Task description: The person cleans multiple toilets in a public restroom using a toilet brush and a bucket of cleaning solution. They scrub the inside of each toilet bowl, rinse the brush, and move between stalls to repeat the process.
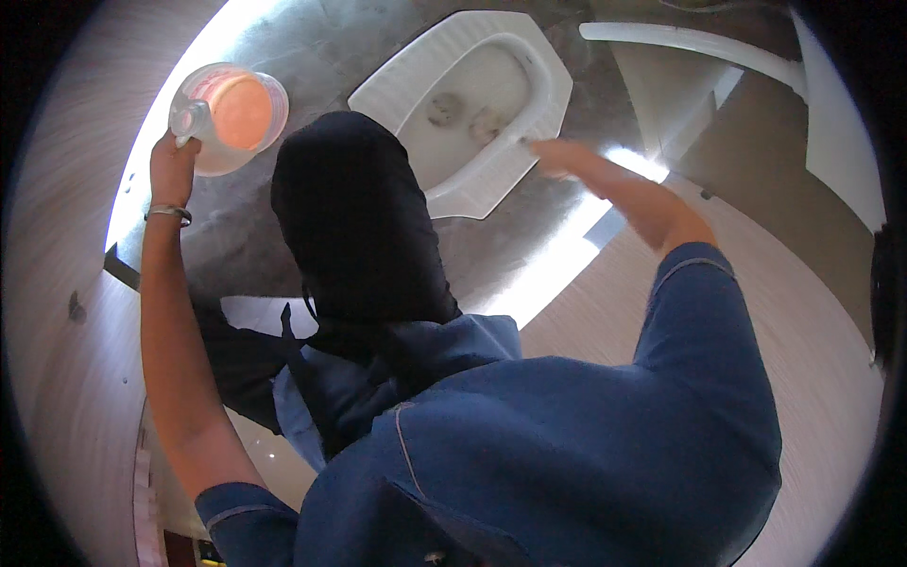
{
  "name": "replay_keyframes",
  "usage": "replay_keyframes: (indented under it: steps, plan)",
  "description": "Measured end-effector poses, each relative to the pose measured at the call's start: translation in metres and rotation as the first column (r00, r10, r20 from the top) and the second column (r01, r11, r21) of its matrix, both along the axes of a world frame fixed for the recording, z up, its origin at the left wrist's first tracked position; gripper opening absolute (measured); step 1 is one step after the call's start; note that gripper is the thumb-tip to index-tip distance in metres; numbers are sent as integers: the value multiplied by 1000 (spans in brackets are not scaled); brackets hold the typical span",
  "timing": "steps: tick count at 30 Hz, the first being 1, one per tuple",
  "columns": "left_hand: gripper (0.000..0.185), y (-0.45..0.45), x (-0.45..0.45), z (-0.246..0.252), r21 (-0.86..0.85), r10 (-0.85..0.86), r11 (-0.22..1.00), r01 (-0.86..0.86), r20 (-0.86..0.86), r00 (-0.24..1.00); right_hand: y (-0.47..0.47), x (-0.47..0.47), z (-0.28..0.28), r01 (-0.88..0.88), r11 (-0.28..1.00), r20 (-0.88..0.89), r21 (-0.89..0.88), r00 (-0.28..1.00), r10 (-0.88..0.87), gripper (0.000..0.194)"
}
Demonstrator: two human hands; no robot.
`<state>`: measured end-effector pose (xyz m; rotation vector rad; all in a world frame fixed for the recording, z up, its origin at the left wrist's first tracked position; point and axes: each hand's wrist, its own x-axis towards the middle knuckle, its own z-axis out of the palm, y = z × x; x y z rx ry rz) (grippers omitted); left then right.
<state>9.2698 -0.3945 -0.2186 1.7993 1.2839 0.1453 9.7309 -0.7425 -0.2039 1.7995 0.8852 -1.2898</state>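
My left hand [174, 166] grips a translucent plastic container [205, 154] by its narrow, neck-like side part. Orange shows in the round middle of that container. Across from it, my right hand [556, 157] is blurred over the near right rim of a white ceramic squat toilet [489, 173]. A small dark spot shows at its fingertips, but whether it holds anything cannot be made out. Inside the toilet's basin are two blurred brownish patches [486, 125], which I cannot identify. My bent knee [361, 227] in black trousers lies between the two hands.
Grey, shiny floor [312, 78] surrounds the toilet. Pale wood-grain partitions [64, 212] stand close on my left and right. A white curved pipe or bar [694, 44] crosses the upper right, beside a white panel [840, 127].
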Motion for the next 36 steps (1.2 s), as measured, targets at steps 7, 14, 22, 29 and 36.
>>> replay_keyframes:
  steps: [7,14,22,29,36]
  plan:
    - [30,1,0,0,30,3,1000,-5,63,998,-8,14,-8,36,999,-224,-3,974,-36,56]
    - [32,3,-1,-2,24,16,1000,-15,-41,999,-10,12,-3,-31,987,62,159,998,21,48]
    - [30,7,-3,-9,73,-28,997,32,-54,998,-11,-38,-1,527,849,-424,28,776,-467,54]
    - [26,8,-6,-11,95,-14,995,17,-28,1000,-5,62,60,458,812,-114,361,886,-449,47]
    - [22,12,-8,-17,71,-35,997,40,-60,998,-66,-20,80,593,782,-246,194,801,-546,49]
